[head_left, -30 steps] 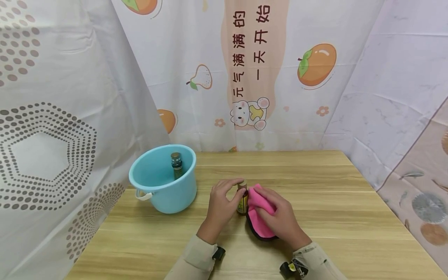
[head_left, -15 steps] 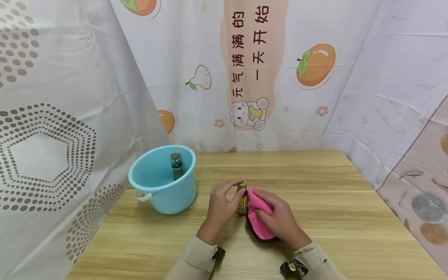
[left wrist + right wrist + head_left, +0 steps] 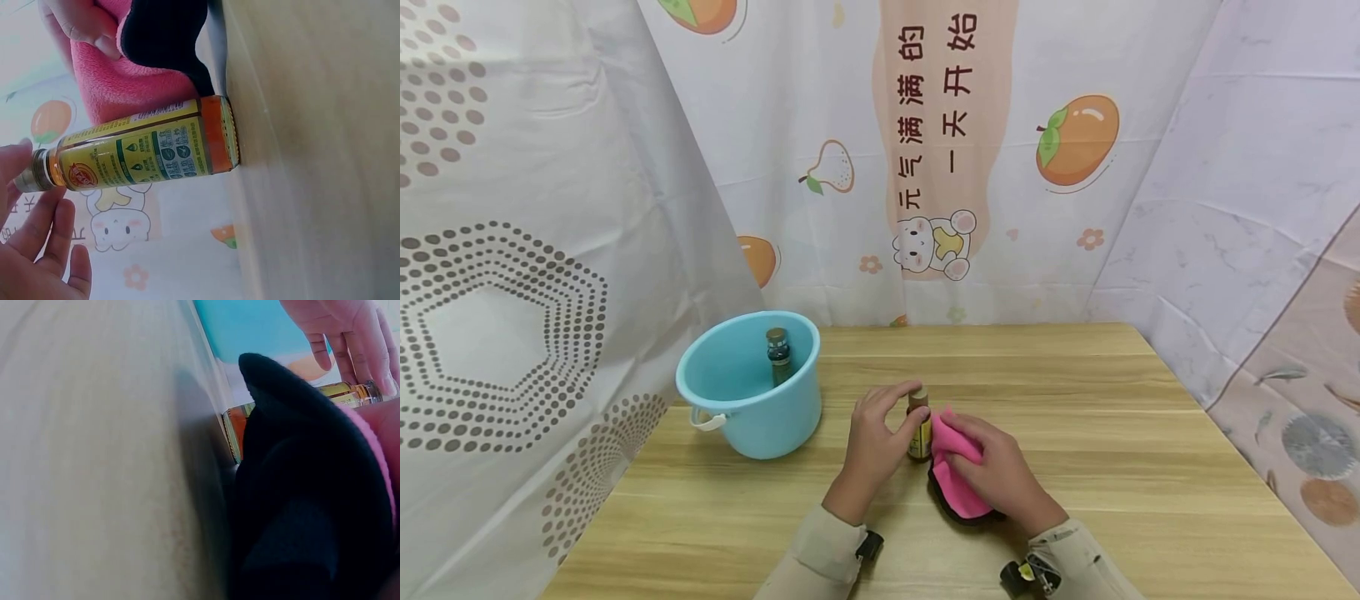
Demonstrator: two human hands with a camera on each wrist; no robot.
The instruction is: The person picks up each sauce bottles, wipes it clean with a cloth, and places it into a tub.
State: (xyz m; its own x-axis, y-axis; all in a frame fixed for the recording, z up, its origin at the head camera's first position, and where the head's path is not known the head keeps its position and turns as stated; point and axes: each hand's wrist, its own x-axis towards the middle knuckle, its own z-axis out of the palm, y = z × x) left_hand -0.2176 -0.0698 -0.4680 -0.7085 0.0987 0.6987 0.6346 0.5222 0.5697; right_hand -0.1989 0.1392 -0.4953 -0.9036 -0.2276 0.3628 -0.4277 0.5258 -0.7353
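A small glass bottle (image 3: 919,442) of amber liquid, with a yellow label and a gold-brown cap, stands upright on the table. My left hand (image 3: 874,433) pinches it at the neck and cap between thumb and fingers. In the left wrist view, the bottle's (image 3: 137,150) printed label faces the camera. My right hand (image 3: 1003,471) grips a pink cloth (image 3: 958,492) with a black back and presses it to the bottle's right side. From the right wrist, the cloth's black side (image 3: 300,469) hides much of the bottle.
A light blue bucket (image 3: 782,425) with a white handle grip stands at the left on the wooden table (image 3: 1150,467). Inside it leans a dark capped bottle (image 3: 778,350). Printed curtains (image 3: 820,242) hang behind the table's far edge and along both sides.
My right hand has slid the pink cloth slightly down along the bottle, so its upper edge sits lower. The left hand and the bottle stay in place.
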